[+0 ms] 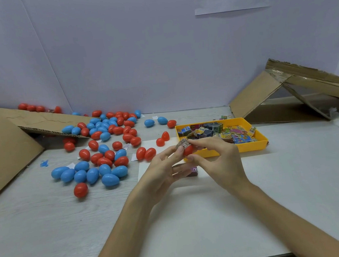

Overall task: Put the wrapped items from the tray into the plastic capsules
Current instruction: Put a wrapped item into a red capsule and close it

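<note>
Both hands meet just in front of the yellow tray [258, 141]. My left hand [165, 171] holds a red capsule half [188, 150] between thumb and fingers. My right hand [218, 158] pinches a grey wrapped item [183, 144] that sits at the capsule's open top. The tray holds several colourful wrapped items [224, 133]. Two red capsule halves [162, 139] lie on the table left of the tray. A small dark wrapped item [193, 171] lies on the table under my hands, partly hidden.
Several red and blue egg-shaped capsules [103, 148] are scattered across the left of the table. Cardboard sheets [4, 147] lean at the far left, and a folded cardboard piece [299, 90] stands behind the tray at the right. A white wall closes the back.
</note>
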Available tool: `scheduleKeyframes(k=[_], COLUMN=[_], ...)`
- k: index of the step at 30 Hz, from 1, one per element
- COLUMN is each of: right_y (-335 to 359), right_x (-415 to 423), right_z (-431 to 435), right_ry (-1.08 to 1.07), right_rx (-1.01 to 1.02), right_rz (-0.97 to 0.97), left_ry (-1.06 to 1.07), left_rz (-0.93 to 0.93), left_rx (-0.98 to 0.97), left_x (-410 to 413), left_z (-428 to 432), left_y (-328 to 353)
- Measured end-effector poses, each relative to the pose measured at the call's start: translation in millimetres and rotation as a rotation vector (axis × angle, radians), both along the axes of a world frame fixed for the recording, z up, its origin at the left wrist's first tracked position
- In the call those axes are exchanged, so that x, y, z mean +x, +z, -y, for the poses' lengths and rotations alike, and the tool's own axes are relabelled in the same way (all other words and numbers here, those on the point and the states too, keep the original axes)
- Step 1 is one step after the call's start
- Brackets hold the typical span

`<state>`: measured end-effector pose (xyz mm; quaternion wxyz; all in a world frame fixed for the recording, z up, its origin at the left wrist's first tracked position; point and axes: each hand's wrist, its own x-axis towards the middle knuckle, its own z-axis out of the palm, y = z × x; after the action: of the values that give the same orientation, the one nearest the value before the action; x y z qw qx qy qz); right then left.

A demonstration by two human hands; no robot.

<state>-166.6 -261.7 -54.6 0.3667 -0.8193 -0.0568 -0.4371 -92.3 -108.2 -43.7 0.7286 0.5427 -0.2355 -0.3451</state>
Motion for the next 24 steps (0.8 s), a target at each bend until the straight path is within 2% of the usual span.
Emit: scheduleKeyframes(k=[13,19,24], right_y=[0.0,-1.3,-0.5], right_x=[-0.1,0.6,0.1], right_z=[0.6,-0.7,-3.0], right_ry=[-0.059,-0.079,-0.042], right_rx=[-0.066,-0.219,-0.201], right_rz=[0.058,0.043,0.030], left_ry=[-0.043,0.025,0.059], left_rz=[-0.009,-0.021,-0.043], left_rx=[-0.010,-0.046,-0.100], left_x=[0.0,1.6,1.8], left_z=[-0.3,1.2,2.5], left_y=[-1.5,-4.1,-4.4])
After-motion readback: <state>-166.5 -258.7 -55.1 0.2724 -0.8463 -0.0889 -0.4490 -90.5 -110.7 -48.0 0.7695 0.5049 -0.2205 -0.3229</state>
